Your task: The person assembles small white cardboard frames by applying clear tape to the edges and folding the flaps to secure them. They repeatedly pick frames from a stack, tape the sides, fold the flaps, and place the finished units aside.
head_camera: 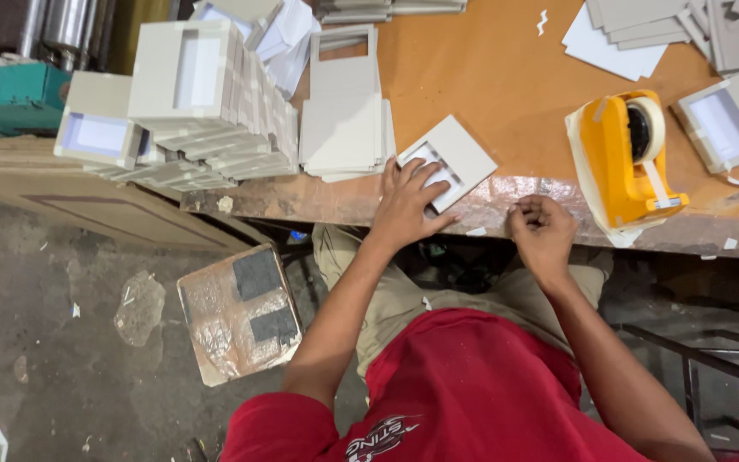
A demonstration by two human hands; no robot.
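Left hand (pixel 405 205) presses one grey window-cut card (pixel 448 162); right hand (pixel 542 233) curled.

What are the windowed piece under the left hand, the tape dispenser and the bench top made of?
Windowed piece under the left hand: looks like grey paperboard, matte, with a cleanly cut opening. Tape dispenser: glossy yellow moulded plastic, probably, holding a pale tape roll. Bench top: orange-brown board, likely laminate or painted wood, its front edge worn.

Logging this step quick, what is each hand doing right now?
Left hand: open, fingers spread flat, pressing on the small grey cardboard frame with a window.
Right hand: curled closed at the orange table edge; what it pinches cannot be told.
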